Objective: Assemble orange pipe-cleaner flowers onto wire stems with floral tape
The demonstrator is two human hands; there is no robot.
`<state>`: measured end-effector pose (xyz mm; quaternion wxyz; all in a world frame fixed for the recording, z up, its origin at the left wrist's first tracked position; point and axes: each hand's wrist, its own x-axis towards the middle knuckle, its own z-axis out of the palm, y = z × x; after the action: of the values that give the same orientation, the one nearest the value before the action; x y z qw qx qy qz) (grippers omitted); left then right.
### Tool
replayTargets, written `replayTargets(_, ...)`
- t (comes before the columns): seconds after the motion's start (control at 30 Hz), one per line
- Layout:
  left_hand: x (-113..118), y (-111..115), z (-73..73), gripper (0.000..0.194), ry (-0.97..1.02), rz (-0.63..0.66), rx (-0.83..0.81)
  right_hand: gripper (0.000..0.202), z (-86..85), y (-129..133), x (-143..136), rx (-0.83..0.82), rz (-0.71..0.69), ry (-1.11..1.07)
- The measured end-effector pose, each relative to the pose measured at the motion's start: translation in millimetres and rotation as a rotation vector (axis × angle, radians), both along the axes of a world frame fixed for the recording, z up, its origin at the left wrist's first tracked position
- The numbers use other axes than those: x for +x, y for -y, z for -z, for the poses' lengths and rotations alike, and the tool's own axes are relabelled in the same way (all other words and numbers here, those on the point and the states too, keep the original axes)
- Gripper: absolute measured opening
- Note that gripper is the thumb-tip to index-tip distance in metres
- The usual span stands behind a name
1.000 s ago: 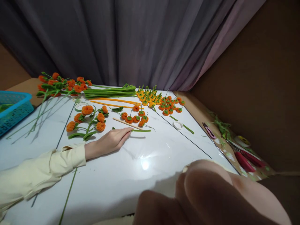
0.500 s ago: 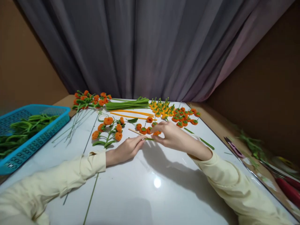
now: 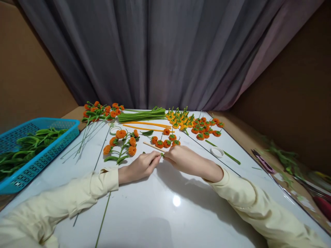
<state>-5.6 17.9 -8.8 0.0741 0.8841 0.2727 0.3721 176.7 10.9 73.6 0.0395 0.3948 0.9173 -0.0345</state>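
Observation:
My left hand [image 3: 141, 167] is closed in a pinch over the middle of the white table [image 3: 139, 213]. Fingertips nearly touching it, my right hand [image 3: 183, 160] is closed too. Between them shows a short bit of green fuzzy stem [image 3: 162, 155], gripped from both sides; most of it is hidden by the fingers. Just beyond the fingertips is a thin wooden stick [image 3: 152, 146]; whether a hand touches it I cannot tell. Several orange fuzzy pumpkins [image 3: 167, 143] lie behind my right hand. Left of them rests a branch with orange pumpkins and green leaves [image 3: 124, 148].
A blue basket [image 3: 73, 129] of green leaves stands at left. Along the back lie finished branches [image 3: 103, 110], green stems [image 3: 142, 115], orange stems [image 3: 147, 124], yellow pieces [image 3: 179, 119] and more pumpkins [image 3: 205, 127]. At right are a white ring [image 3: 216, 152] and pink-handled scissors [image 3: 266, 165].
My right hand has turned and its fingers have curled in, closing down beside my left hand. The white ring behind it now shows fully. The view has shifted slightly.

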Motion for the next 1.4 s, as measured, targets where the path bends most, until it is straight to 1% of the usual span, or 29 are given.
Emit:
replayTargets(0.17,-1,1,1.4,0.015,-0.054,0.017,0.020,0.026,-4.3,0,0,-0.029,0.016,0.074)
replayTargets(0.27,-1,0,3.1,0.017,-0.095,0.012,0.011,0.020,-8.6,1,3,0.016,0.032,0.087)
replayTargets(0.33,-1,0,3.7,0.017,-0.113,0.000,0.000,0.018,-10.5,2,4,0.043,-0.001,0.097)
replayTargets(0.5,0,-1,1.5,0.018,-0.114,-0.033,-0.023,0.026,-11.3,2,3,0.009,-0.084,0.080)
replayTargets(0.6,1,0,0.3,0.017,-0.107,-0.030,-0.003,0.029,-9.9,0,3,0.018,-0.125,0.057)
replayTargets(0.73,1,0,0.0,0.017,-0.154,0.003,0.056,0.028,-6.7,-4,5,0.030,-0.181,0.056)
replayTargets(0.87,-1,0,-0.7,0.017,-0.191,0.078,0.121,0.027,-4.3,-9,8,0.033,-0.263,0.037)
replayTargets(0.93,-1,0,-1.4,0.017,-0.194,0.109,0.107,0.026,-3.2,-12,10,0.017,-0.286,-0.004)
replayTargets(1.03,-1,0,-2.6,0.017,-0.172,0.149,0.032,0.023,0.4,-18,13,-0.030,-0.303,-0.122)
replayTargets(1.2,0,1,-5.0,0.018,-0.065,0.182,-0.093,0.022,9.4,-33,21,-0.150,-0.340,-0.327)
replayTargets(1.33,1,2,-6.1,0.017,0.021,0.208,-0.118,0.022,12.9,-40,25,-0.259,-0.342,-0.424)
replayTargets(1.4,1,2,-5.9,0.016,0.042,0.204,-0.109,0.022,12.7,-41,25,-0.329,-0.318,-0.468)
